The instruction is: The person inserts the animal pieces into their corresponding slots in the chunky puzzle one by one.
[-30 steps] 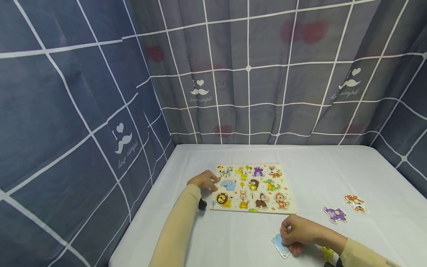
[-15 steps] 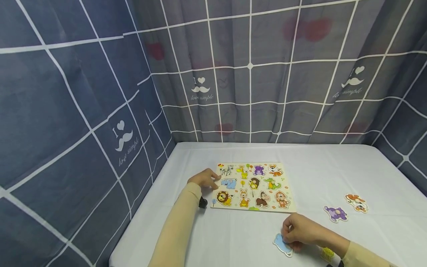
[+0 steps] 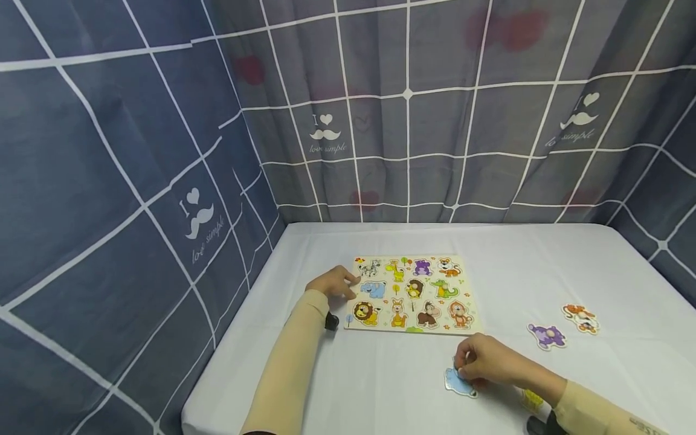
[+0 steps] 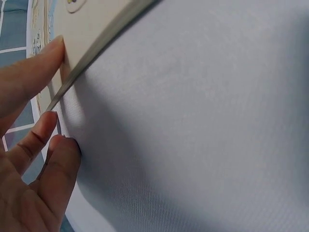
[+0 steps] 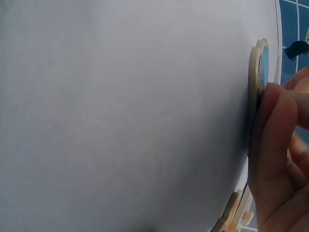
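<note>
My left hand (image 3: 331, 282) rests at the left edge of a wooden animal puzzle board (image 3: 432, 335). In the left wrist view, the thumb (image 4: 50, 50) lies on top of the board while a fingertip touches its side. Nearer the front right, my right hand (image 3: 486, 360) pinches a light blue animal-shaped puzzle piece (image 3: 457, 383) low over the white cloth. That blue piece (image 5: 264, 60) appears edge-on in the right wrist view, partly hidden by the fingers.
To the right lie a purple puzzle piece (image 3: 545, 335) with a knob and an orange and white tiger piece (image 3: 580, 318). A yellow piece (image 3: 531, 400) is partly hidden under the right forearm. Checked curtains (image 3: 380, 133) stand behind and at the sides.
The blue piece has turned a little in my right fingers, its long side now lying more level. My left hand stays at the board. The head view has tilted slightly down.
</note>
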The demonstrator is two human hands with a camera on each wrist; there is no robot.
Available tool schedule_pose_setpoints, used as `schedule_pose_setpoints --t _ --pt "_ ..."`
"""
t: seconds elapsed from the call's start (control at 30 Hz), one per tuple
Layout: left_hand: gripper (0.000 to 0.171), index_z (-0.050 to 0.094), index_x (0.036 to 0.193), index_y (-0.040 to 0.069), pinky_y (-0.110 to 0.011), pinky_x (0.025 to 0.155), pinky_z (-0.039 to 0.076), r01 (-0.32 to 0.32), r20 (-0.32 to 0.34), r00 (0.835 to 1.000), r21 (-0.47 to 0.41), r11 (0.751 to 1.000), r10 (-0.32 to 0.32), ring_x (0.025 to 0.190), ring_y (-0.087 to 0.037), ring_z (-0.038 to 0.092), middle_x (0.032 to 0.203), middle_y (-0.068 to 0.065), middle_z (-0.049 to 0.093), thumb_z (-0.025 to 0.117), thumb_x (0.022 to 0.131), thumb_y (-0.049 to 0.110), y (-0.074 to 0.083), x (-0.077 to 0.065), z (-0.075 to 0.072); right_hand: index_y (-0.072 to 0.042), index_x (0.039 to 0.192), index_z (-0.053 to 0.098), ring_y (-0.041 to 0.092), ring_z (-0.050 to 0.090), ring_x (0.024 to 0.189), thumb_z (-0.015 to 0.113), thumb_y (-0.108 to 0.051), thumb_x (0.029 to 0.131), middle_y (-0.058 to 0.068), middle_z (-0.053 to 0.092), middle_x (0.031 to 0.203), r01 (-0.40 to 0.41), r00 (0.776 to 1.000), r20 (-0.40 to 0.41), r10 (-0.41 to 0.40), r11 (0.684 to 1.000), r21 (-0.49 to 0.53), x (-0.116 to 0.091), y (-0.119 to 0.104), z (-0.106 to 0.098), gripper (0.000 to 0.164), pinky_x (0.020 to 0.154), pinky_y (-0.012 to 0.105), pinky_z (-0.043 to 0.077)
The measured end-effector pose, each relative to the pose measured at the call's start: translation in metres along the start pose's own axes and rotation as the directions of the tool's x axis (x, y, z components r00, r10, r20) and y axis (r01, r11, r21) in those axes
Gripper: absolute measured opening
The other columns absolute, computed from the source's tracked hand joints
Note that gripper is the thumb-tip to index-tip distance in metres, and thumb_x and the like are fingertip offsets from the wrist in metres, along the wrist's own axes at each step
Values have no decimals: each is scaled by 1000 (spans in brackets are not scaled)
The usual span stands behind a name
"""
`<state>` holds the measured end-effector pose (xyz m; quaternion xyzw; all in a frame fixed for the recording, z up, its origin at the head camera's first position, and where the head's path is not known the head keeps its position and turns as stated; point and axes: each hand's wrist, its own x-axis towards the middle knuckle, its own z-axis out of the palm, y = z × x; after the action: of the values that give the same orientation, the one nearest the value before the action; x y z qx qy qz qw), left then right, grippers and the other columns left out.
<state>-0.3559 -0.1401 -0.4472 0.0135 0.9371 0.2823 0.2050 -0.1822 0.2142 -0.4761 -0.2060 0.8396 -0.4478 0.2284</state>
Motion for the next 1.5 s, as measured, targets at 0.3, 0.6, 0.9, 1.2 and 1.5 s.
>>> schedule_pose_setpoints --t 0.3,0.6,0.9,1.2,1.5 --pt "56 66 133 17 -50 117 35 -21 -8 1000 10 1000 21 139 -34 44 148 -13 49 83 80 16 0 0 -2 -5 72 61 6 57 46 76 -5 82 -1 61 55 -85 994 -65 89 994 61 1 -4 4 18 45 22 51" --pt "56 66 132 19 -49 116 37 -9 1 1000 -6 1000 9 134 -32 48 146 -12 50 84 80 16 0 -2 -1 -5 72 66 8 54 50 73 0 75 -2 60 59 -22 998 -60 23 1000 10 5 -9 5 10 45 19 44" --pt "56 66 132 20 -49 116 37 -4 -7 1000 3 1000 4 134 -31 48 146 -12 50 84 79 16 0 -2 -1 -3 78 69 2 50 55 72 2 80 -6 58 63 95 995 -3 -95 995 10 12 -14 -4 6 50 17 43" --pt "55 67 131 20 -50 117 35 -6 -11 1000 1 1000 6 137 -33 46 147 -13 50 84 79 16 1 0 -3 -3 86 72 3 49 58 68 0 88 -4 59 66 112 991 67 -113 993 25 27 -19 -18 5 52 16 41" --pt "54 68 129 19 -51 118 33 -3 1 1000 -10 1000 3 139 -34 44 146 -12 50 85 78 16 -2 1 -1 0 86 72 5 49 58 67 1 88 1 63 67 156 984 88 -157 988 21 44 -28 -24 6 53 17 42"
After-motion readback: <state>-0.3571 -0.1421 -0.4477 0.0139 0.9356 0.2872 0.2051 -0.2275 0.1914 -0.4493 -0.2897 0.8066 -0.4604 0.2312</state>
